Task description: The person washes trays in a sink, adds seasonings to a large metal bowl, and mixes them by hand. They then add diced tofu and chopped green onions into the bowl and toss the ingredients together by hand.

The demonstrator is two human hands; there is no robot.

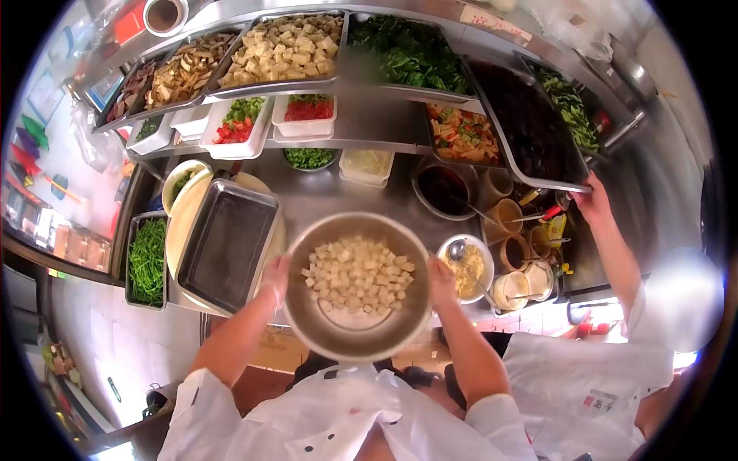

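Observation:
A round steel bowl [357,349] is held between my two hands in front of my body. Pale cubes [359,274] lie in a heap inside it. My left hand [275,282] grips the bowl's left rim, near an empty rectangular metal tray [228,242]. On the opposite side, my right hand [442,282] is closed on the rim, close to a white bowl [486,267] of yellowish chopped food with a spoon. Both thumbs are near the rim; the fingers underneath are mostly hidden.
A co-worker's hand [590,198] touches a tray of dark food [523,115] at the right. Trays of tofu-like cubes [283,48] and leafy greens [407,55] line the upper shelf. Green beans [147,257] sit left; sauce containers [513,252] stand right.

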